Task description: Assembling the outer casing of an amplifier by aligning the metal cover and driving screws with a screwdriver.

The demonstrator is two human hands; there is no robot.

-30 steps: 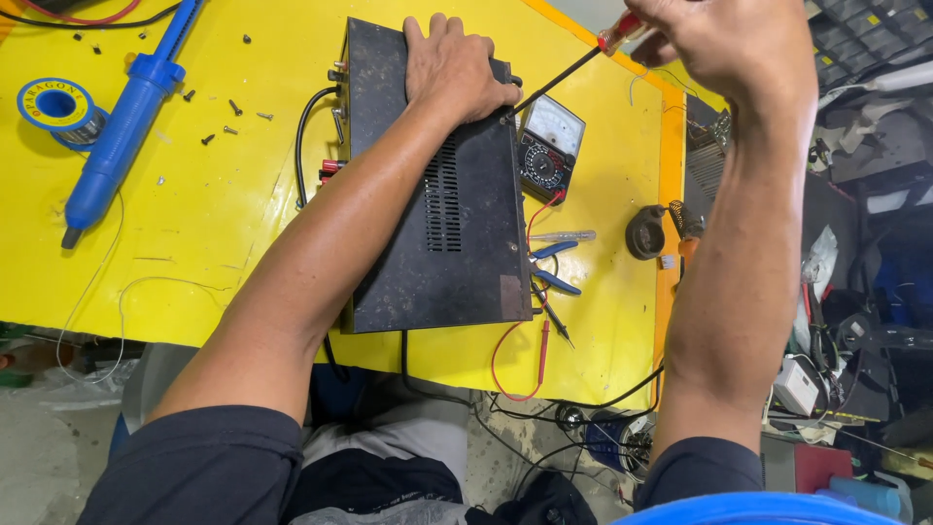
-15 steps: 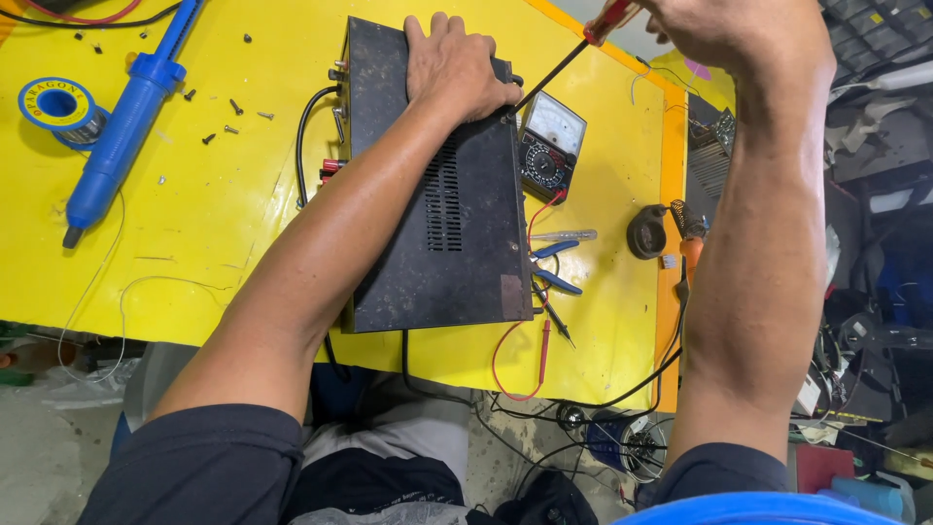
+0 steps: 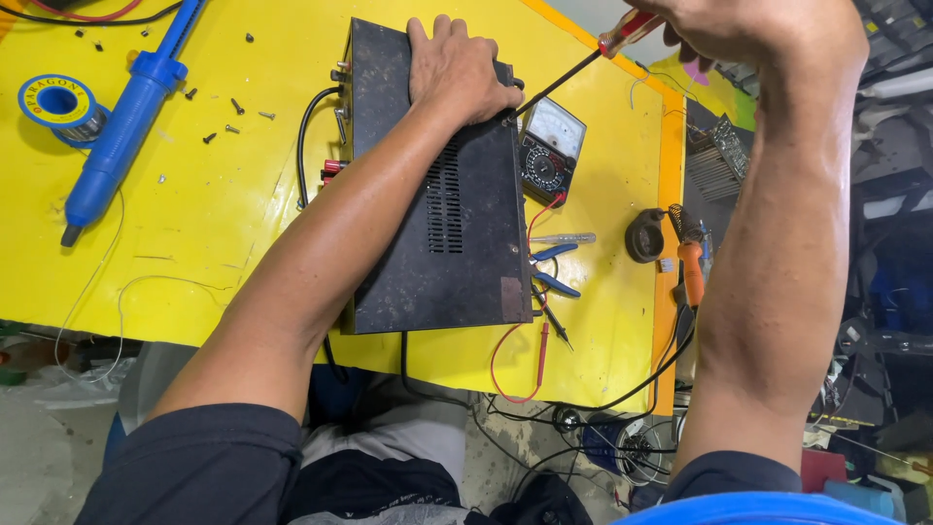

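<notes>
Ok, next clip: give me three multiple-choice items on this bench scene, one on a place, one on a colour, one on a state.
1. Where does the left hand rest?
A. on the far end of the black metal box
B. on the blue solder sucker
C. on the pliers

2. What colour is the table top?
A. white
B. yellow
C. grey

3. What is the right hand doing?
A. lying flat and empty on the table
B. gripping a screwdriver with its tip at the box's top right edge
C. holding the meter

Answers:
1 A: the palm and fingers lie on the box lid, near its far edge.
2 B: the painted surface is bright yellow, with an orange strip at its right side.
3 B: the fist closes on the red handle, and the shaft slants down to the box.
</notes>
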